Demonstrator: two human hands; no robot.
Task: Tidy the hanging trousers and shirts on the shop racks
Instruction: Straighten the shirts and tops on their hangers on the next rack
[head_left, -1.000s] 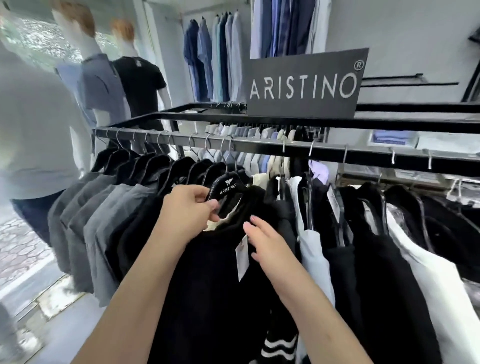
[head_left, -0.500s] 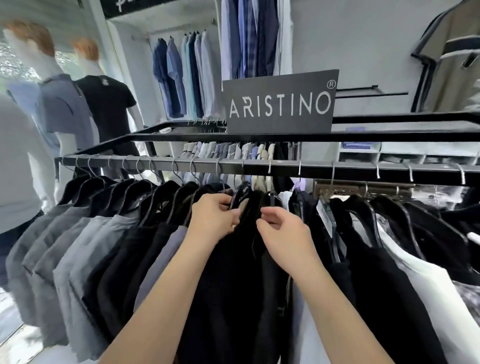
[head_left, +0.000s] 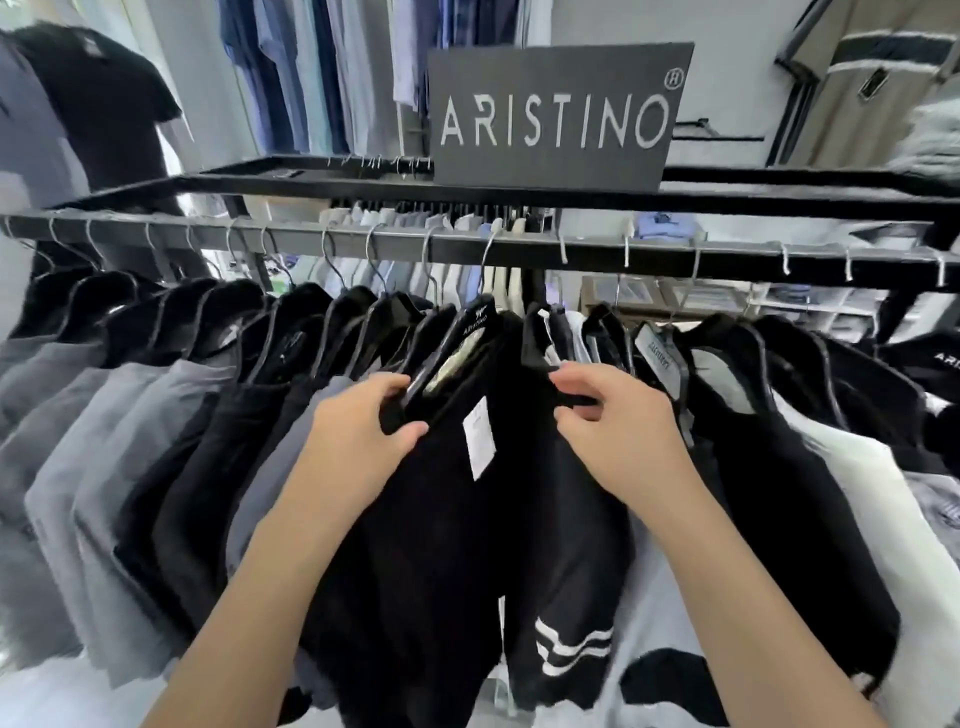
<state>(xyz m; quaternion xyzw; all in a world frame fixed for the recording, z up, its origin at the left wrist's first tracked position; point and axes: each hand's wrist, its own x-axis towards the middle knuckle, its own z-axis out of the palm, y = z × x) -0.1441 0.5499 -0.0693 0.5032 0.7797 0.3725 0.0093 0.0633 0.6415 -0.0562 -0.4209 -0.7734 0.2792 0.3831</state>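
Observation:
A dark metal rail (head_left: 519, 249) carries a row of shirts on black hangers: grey ones (head_left: 88, 415) at the left, black ones in the middle, white and black ones (head_left: 857, 493) at the right. My left hand (head_left: 358, 431) grips the shoulder end of a black hanger (head_left: 462, 343) marked ARISTINO, which holds a black shirt (head_left: 441, 545) with a white price tag (head_left: 478, 441). My right hand (head_left: 613, 426) pinches the shoulder of the neighbouring black shirt (head_left: 566, 519), which has white stripes low down.
A dark ARISTINO sign (head_left: 556, 111) stands on the rack's top shelf (head_left: 311, 179). Blue and white shirts (head_left: 322, 73) hang on the back wall. A mannequin in a black T-shirt (head_left: 98, 98) stands at the far left. Folded shirts lie on shelves behind the rail.
My hands have spread apart, opening a gap between the two black shirts and showing the white price tag. The tagged hanger is tilted toward me. The view has moved closer to the rack.

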